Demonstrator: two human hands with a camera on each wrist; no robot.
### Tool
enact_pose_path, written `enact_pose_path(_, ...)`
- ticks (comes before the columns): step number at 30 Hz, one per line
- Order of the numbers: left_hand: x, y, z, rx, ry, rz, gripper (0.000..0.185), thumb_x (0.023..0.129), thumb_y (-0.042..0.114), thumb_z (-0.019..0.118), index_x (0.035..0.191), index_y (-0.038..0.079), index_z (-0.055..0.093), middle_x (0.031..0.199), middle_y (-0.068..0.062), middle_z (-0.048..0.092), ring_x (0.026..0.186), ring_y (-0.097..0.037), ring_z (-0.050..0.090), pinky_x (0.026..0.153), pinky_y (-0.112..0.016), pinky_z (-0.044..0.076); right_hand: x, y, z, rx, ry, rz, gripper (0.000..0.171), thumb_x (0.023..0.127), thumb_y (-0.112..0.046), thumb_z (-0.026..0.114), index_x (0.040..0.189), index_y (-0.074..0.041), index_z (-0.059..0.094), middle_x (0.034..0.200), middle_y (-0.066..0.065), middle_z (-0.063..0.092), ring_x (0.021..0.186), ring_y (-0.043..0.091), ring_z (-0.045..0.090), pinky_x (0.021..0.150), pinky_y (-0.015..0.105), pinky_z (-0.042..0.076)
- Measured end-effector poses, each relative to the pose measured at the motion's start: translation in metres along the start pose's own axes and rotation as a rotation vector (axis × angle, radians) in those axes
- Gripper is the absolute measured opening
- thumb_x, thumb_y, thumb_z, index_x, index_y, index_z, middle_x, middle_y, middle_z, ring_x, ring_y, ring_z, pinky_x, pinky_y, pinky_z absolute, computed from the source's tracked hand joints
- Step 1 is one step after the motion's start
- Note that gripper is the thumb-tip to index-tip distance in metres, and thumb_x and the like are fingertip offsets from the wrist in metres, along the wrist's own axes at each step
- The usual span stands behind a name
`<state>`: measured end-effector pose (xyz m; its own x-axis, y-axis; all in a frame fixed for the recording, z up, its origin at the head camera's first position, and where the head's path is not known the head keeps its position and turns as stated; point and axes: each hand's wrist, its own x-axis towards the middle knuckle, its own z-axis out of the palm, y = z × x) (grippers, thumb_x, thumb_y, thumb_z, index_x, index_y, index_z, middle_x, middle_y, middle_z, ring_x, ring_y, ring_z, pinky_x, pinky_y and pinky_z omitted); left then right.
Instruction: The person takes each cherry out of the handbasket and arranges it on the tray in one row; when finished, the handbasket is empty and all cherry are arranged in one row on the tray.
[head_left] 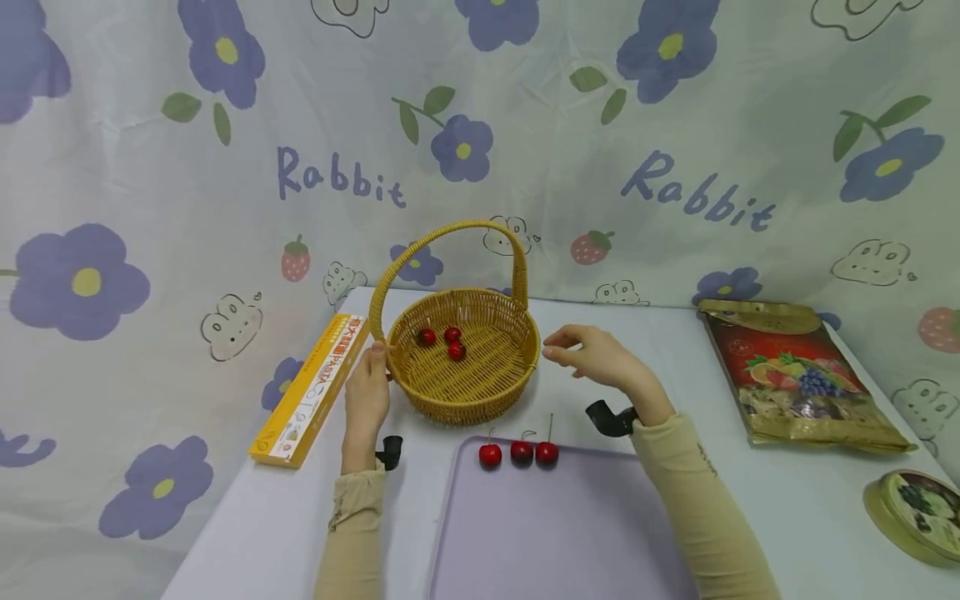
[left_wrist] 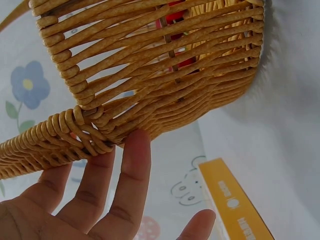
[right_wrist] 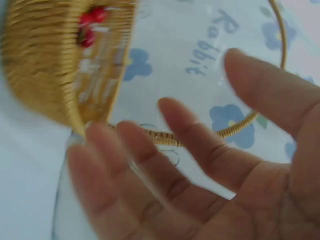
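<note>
A wicker basket [head_left: 468, 398] with a tall handle [head_left: 442, 237] stands mid-table and holds three red cherries [head_left: 452, 335]. My left hand [head_left: 375, 360] rests with straight fingers against the basket's left side, at the base of the handle; the left wrist view shows my left hand's fingertips [left_wrist: 136, 142] touching the basket's weave [left_wrist: 165, 75]. My right hand [head_left: 572, 346] hovers open just right of the rim, apart from it, and my right hand [right_wrist: 190, 150] looks blurred beside the basket [right_wrist: 45, 65]. Three stemmed cherries [head_left: 522, 452] lie in a row on a lilac tray [head_left: 555, 533].
A long yellow pasta box [head_left: 311, 387] lies left of the basket. A red and gold snack bag [head_left: 802, 375] sits at the right, with a round tin [head_left: 918, 512] near the right edge. A flowered curtain hangs close behind the table.
</note>
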<state>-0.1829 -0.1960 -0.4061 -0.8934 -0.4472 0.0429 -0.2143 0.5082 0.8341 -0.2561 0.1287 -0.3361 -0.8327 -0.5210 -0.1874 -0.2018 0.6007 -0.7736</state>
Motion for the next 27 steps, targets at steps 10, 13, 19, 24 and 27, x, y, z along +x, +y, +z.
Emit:
enact_pose_path(10,0.001,-0.001,0.001,-0.012,0.011,-0.012,0.077,0.096,0.067,0.014,0.132,0.013,0.055,0.129,-0.022,0.058,0.107,-0.038,0.062,0.08,-0.045,0.046,0.081,-0.014,-0.013,0.858,-0.241,0.005,0.057,0.107,-0.041,0.028,0.149,-0.003,0.029,0.154,0.022,0.033,0.139,0.042,0.038,0.108,0.048,0.039)
enact_pose_path(13,0.002,0.0,0.002,-0.021,0.028,-0.001,0.076,0.096,0.067,0.015,0.131,0.013,0.056,0.131,-0.022,0.058,0.107,-0.039,0.062,0.08,-0.046,0.046,0.102,-0.019,-0.001,1.033,-0.273,0.05,0.063,0.105,-0.047,0.029,0.153,-0.007,0.023,0.158,0.021,0.025,0.143,0.039,0.032,0.113,0.047,0.033)
enact_pose_path(19,0.001,-0.003,0.003,-0.002,0.053,0.013,0.075,0.097,0.066,0.016,0.128,0.013,0.058,0.129,-0.022,0.06,0.102,-0.037,0.065,0.072,-0.036,0.045,0.139,-0.028,0.039,1.315,-0.338,0.181,0.073,0.101,-0.056,0.028,0.156,-0.012,0.009,0.162,0.019,0.011,0.147,0.039,0.022,0.118,0.05,0.022)
enact_pose_path(24,0.0,-0.005,0.005,-0.008,0.051,0.003,0.072,0.098,0.065,0.019,0.127,0.014,0.06,0.126,-0.02,0.062,0.1,-0.035,0.065,0.072,-0.036,0.046,0.159,-0.034,0.068,1.387,-0.35,0.309,0.079,0.098,-0.064,0.025,0.157,-0.015,0.009,0.162,0.018,0.01,0.148,0.041,0.016,0.118,0.053,0.02)
enact_pose_path(27,0.002,-0.004,0.005,-0.024,0.073,0.017,0.072,0.098,0.065,0.02,0.126,0.014,0.061,0.126,-0.02,0.063,0.099,-0.034,0.066,0.073,-0.037,0.046,0.17,-0.041,0.08,1.415,-0.352,0.351,0.081,0.097,-0.066,0.025,0.157,-0.015,0.008,0.162,0.019,0.007,0.149,0.042,0.01,0.119,0.053,0.017)
